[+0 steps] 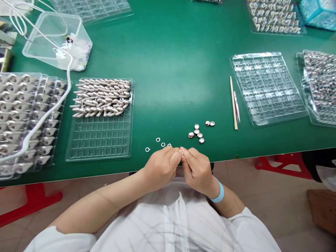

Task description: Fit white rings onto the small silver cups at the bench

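My left hand [162, 162] and my right hand [197, 169] meet at the table's front edge, fingers closed in a pinch. A tiny silvery part [182, 153] shows between their fingertips; most of it is covered. Just beyond my left hand lie several small white rings [158, 139] with little tabs. Past my right hand several small round metal caps [196, 131] are scattered, some facing up with a hollow side. A light blue band [219, 190] circles my right wrist.
To the left, a clear tray [98, 140] carries rows of slanted metal pieces [102, 98], beside stacked trays of larger grey parts [21, 115] crossed by a white cable [47, 115]. A plastic tub [52, 35] stands behind. Rightward lie a wooden stick [233, 105], tweezers [236, 106] and a clear tray [267, 87].
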Motion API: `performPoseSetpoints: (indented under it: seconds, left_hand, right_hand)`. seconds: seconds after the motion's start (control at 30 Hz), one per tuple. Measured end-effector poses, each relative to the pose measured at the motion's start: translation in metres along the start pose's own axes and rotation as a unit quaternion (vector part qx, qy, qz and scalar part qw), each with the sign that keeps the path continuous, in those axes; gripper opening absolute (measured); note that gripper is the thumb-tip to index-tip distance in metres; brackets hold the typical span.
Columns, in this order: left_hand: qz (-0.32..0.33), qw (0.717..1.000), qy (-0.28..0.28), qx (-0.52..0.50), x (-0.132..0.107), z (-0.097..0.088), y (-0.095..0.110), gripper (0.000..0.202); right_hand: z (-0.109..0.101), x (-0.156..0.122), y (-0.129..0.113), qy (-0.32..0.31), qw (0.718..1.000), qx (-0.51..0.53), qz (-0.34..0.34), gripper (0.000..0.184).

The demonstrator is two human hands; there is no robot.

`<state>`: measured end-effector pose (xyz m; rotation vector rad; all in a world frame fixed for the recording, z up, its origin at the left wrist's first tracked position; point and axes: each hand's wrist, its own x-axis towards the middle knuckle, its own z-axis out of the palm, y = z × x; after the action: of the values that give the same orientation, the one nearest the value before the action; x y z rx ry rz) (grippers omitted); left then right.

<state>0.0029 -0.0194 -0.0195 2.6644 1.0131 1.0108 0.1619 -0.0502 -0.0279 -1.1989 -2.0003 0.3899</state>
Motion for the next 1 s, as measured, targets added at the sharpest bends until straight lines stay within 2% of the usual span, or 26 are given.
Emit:
performPoseSetpoints:
  seconds: [0.3, 0.47, 0.7, 0.87, 1.0]
  left_hand:
    - [-0.012, 1.000, -0.021, 0.016, -0.0055, 0.0076, -0.0058, 0.021]
    - [-0.006, 1.000, -0.011, 0.016, -0.0061, 0.0103, -0.0079, 0.021]
    - [-0.009, 1.000, -0.018, 0.024, -0.0055, 0.0099, -0.0095, 0.022]
    - [-0.006, 1.000, -0.008, 0.016, -0.0060, 0.0096, -0.0088, 0.022]
    - [-0.009, 0.999, 0.028, -0.013, -0.0046, 0.0075, -0.0064, 0.019]
  right_hand:
    - [0.0073, -0.0014, 0.0045, -0.015, 1.000, -0.009, 0.012, 0.031]
    - [0.0078, 0.0001, 0.0045, -0.017, 1.000, -0.020, 0.008, 0.030]
    - [0.0093, 0.0000, 0.0056, -0.020, 1.000, -0.018, 0.009, 0.035]
    - [0.0079, -0.0031, 0.0060, -0.031, 0.999, -0.023, 0.012, 0.032]
    - [0.0010, -0.0020, 0.0043, -0.024, 0.999, 0.014, 0.031, 0.033]
